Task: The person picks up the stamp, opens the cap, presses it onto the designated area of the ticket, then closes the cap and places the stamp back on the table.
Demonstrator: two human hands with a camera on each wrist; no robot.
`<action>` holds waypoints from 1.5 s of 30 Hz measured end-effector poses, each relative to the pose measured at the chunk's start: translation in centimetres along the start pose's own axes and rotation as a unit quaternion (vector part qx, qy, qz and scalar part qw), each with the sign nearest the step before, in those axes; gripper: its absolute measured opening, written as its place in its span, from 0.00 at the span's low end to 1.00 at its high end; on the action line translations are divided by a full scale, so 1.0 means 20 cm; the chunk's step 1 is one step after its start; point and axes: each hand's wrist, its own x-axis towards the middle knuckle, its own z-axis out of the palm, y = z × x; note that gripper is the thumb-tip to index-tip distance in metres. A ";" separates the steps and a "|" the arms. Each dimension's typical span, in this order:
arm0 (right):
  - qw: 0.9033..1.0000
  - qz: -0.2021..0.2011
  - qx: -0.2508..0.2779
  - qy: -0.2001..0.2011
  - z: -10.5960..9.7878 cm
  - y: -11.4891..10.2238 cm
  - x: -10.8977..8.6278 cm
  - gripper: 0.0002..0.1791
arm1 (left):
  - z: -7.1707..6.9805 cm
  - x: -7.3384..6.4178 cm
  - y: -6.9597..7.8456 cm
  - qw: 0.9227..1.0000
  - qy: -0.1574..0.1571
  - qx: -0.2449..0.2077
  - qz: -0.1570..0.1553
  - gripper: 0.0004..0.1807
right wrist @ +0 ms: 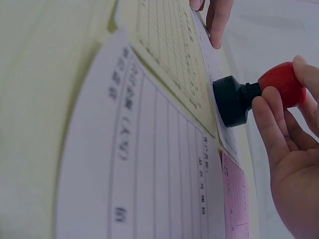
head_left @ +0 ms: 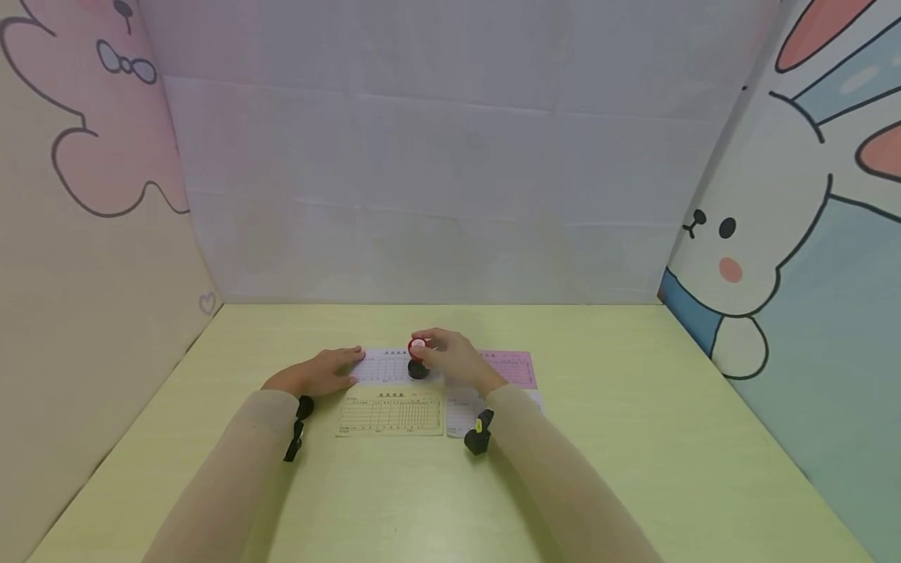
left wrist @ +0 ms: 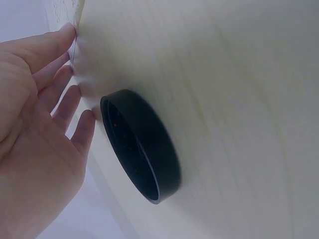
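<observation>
My right hand (head_left: pixel 457 360) grips the red knob of a hand stamp (head_left: pixel 418 369). In the right wrist view the stamp's black round base meets the white printed form (head_left: pixel 383 367) at the back left of the group. My left hand (head_left: pixel 320 373) rests at that form's left edge, with its fingertips on the paper and its fingers extended. A shallow black round cap (left wrist: pixel 142 144), hollow inside, lies by the left hand in the left wrist view.
A yellow form (head_left: pixel 390 414) lies in front of the white one. To its right is another white form (right wrist: pixel 149 164), with a pink form (head_left: pixel 512 367) behind it. The forms lie on a pale wooden table (head_left: pixel 619 438), enclosed by a back wall and two cartoon-decorated side walls.
</observation>
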 end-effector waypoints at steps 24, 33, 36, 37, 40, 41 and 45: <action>0.995 -0.021 -0.092 0.022 0.05 -0.06 -0.03 0.25 | 0.01 0.03 -0.04 1.000 -0.001 0.008 0.002 0.32; 0.996 -0.011 -0.085 0.039 0.09 -0.05 -0.04 0.25 | 0.01 0.02 -0.03 1.000 0.003 0.001 0.006 0.32; 0.996 -0.007 -0.083 0.041 0.09 -0.05 -0.04 0.25 | 0.01 0.02 -0.02 1.000 0.003 -0.004 0.002 0.32; 0.996 -0.009 -0.082 0.041 0.09 -0.05 -0.04 0.25 | 0.01 0.02 -0.02 1.000 0.003 -0.004 0.002 0.32; 0.995 -0.013 -0.085 0.040 0.09 -0.05 -0.05 0.26 | 0.02 0.01 -0.02 1.000 0.003 -0.004 -0.001 0.32; 0.995 -0.014 -0.090 0.041 0.09 -0.05 -0.04 0.26 | 0.02 0.01 -0.02 1.000 0.004 -0.001 -0.001 0.32; 0.994 -0.014 -0.098 0.044 0.09 -0.04 -0.04 0.25 | 0.01 0.01 -0.02 1.000 0.004 0.001 -0.001 0.32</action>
